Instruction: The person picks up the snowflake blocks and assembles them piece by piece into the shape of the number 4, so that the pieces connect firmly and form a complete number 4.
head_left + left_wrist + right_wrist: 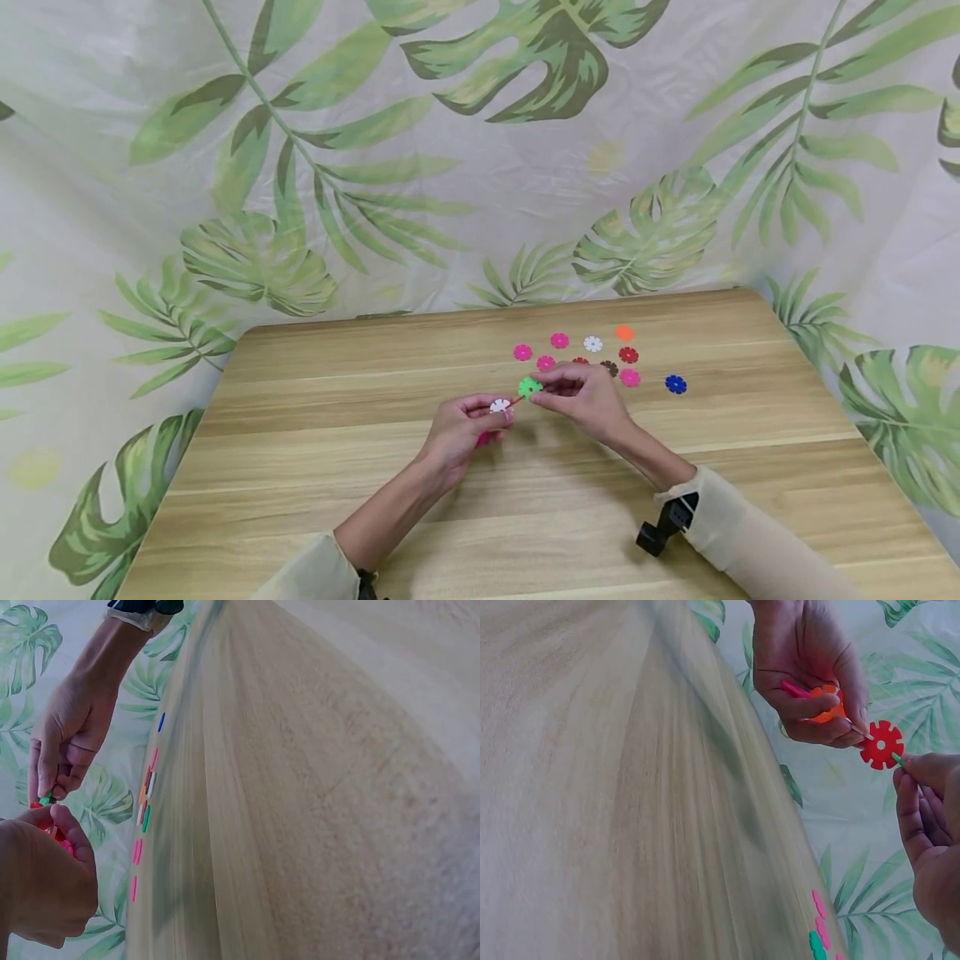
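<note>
Carefully pinched in both hands: a green disc meets a red one

Above the wooden table [300, 467], the left hand [457, 433] has its thumb and fingers pressed together on a flat white plastic disc with a notched rim [500, 405]. Its other fingers curl round the rest of a small cluster: the right wrist view shows an orange notched disc [826, 705] and the edge of a bright pink disc [795, 688] tucked among them. A red notched disc with a round centre hole [883, 745] sticks out beyond the thumb tip, next to the edge of the white disc.

From the other side, the right hand [588, 396] pinches a bright green notched disc [529, 387] between thumb and forefinger, the two parted only by the thin piece. The green disc's edge touches the rim of the red disc; how deep it sits cannot be told.

Loose discs lie flat on the table beyond the right hand. Three pink ones [559, 341] are grouped to the left, with a white one [593, 343], an orange one [625, 332], a red one [628, 355] and a partly covered brown one [609, 367] nearby. A dark blue disc [676, 384] lies apart at the right.
</note>
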The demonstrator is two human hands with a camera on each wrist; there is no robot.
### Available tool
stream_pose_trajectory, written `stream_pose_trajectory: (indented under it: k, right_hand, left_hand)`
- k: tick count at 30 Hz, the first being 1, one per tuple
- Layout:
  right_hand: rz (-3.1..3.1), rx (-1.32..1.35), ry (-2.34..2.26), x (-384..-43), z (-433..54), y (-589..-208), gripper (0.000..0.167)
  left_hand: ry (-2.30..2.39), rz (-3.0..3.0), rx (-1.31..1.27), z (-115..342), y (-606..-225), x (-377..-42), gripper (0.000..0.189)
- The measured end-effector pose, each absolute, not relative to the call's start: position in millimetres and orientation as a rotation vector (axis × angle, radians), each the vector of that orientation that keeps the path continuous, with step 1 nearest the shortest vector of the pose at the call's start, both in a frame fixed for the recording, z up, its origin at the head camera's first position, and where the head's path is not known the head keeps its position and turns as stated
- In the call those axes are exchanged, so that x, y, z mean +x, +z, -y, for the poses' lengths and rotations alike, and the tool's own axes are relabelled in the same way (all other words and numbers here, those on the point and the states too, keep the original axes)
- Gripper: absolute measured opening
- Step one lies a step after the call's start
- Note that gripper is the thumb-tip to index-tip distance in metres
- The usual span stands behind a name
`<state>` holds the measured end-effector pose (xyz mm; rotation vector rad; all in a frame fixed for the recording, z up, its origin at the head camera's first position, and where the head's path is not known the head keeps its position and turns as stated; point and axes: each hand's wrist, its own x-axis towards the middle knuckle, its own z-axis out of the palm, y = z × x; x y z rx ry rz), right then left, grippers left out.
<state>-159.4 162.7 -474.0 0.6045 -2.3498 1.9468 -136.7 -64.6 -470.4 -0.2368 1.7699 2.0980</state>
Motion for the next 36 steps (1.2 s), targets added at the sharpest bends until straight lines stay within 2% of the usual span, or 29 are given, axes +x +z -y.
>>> stream_pose_trajectory:
  k: [12, 29, 36]
  right_hand:
    - [2.305, 0.593, 1.945, -161, -155, -471, 0.026]
    - [2.474, 0.785, 1.926, -174, -166, -462, 0.032]
    - [2.506, 0.754, 1.886, -184, -177, -463, 0.027]
  left_hand:
    - [2.169, -1.744, -0.231, 62, -467, -139, 0.026]
    - [2.044, -1.643, -0.169, 72, -473, -142, 0.042]
    - [2.060, -1.624, -0.210, 77, -473, -141, 0.040]
